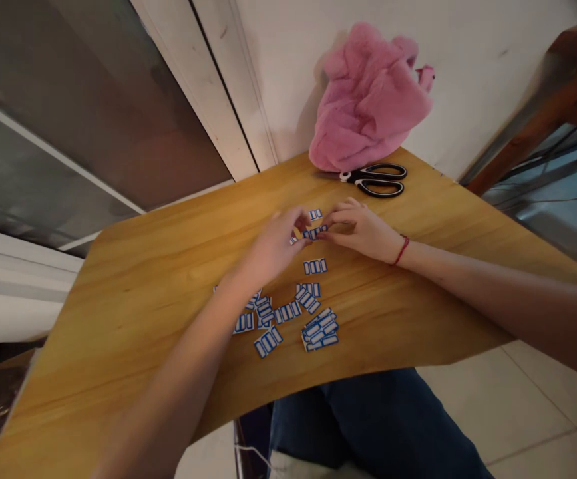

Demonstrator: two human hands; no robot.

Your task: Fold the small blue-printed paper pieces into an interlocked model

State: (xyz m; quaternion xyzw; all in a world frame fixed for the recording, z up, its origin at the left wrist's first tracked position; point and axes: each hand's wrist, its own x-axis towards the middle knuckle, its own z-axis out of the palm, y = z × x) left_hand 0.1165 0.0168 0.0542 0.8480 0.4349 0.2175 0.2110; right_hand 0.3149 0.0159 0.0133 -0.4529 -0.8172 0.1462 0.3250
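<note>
A small blue-and-white label card (314, 233) lies between my two hands, low over the table. My right hand (361, 229), with a red string at the wrist, pinches its right end between thumb and fingers. At its left end, my left hand (284, 234) has thumb and forefinger curled around the edge. Another small card (315, 214) rests just beyond the fingers, and a single card (315, 266) is on the wood nearer to me. Closer still is a loose group of cards (287, 311), partly hidden by my left forearm, beside an overlapping pile (321, 329).
Black-handled scissors (375, 179) lie at the back of the wooden table (168, 266). Behind them a pink plush bag-like item (368, 100) leans on the white wall. A sliding glass door (118, 100) borders the left side. My legs (368, 426) are under the front edge.
</note>
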